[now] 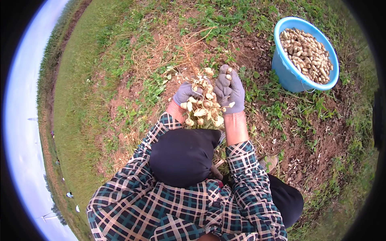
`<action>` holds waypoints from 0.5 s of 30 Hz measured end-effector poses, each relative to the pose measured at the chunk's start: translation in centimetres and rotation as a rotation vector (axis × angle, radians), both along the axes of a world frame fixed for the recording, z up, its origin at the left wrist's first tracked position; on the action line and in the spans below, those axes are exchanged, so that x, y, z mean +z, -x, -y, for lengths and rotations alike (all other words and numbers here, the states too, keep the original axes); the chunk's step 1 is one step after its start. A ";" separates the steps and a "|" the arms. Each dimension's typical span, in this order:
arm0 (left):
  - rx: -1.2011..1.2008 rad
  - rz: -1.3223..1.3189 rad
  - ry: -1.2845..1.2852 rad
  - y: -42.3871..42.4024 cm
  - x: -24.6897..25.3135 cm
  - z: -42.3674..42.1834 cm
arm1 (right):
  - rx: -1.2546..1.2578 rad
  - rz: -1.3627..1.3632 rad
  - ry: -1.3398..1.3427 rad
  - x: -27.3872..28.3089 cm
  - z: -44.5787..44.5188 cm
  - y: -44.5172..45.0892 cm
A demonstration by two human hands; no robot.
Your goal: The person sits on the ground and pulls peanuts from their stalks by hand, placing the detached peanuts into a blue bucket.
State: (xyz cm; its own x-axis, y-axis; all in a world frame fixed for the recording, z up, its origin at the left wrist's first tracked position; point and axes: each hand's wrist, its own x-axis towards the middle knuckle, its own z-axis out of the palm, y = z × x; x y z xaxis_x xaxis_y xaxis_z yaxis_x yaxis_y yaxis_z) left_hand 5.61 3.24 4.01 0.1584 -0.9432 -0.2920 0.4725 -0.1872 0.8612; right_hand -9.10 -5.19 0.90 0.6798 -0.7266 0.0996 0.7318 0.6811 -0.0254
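My left hand [185, 92], in a grey knit glove with dotted grip, is closed around a pulled-up peanut plant. Its cluster of pale peanut pods [205, 104] hangs between my hands, above my dark-trousered knee [184, 156]. Thin tan roots or stems show near the top of the bunch. Beside the cluster, my right hand [229, 92] wears a matching glove. Its fingers are curled, with one or two loose peanut pods [229, 74] held near the fingertips. The bunch hides part of the left fingers.
A light-blue plastic bucket [276, 64], heaped with picked peanuts [307, 57], stands on the ground at upper right. Dry stems [188, 45] lie ahead of my hands. Low green weeds and reddish soil [313, 162] surround me. Distant people [69, 195] appear at the far left.
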 end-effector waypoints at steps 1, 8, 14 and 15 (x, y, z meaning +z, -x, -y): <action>-0.020 0.032 -0.002 -0.5 0.1 0.0 | 0.035 0.164 -0.057 0.0 0.8 -0.1; -0.028 0.158 0.031 -1.4 -0.2 2.4 | -0.566 0.213 -0.260 0.1 16.3 10.0; 0.045 0.260 -0.015 -3.4 -0.8 2.2 | -0.363 -0.429 0.257 0.8 8.9 5.9; 0.040 0.212 -0.026 -3.1 -0.9 2.4 | -0.242 -0.694 0.332 0.5 6.4 4.8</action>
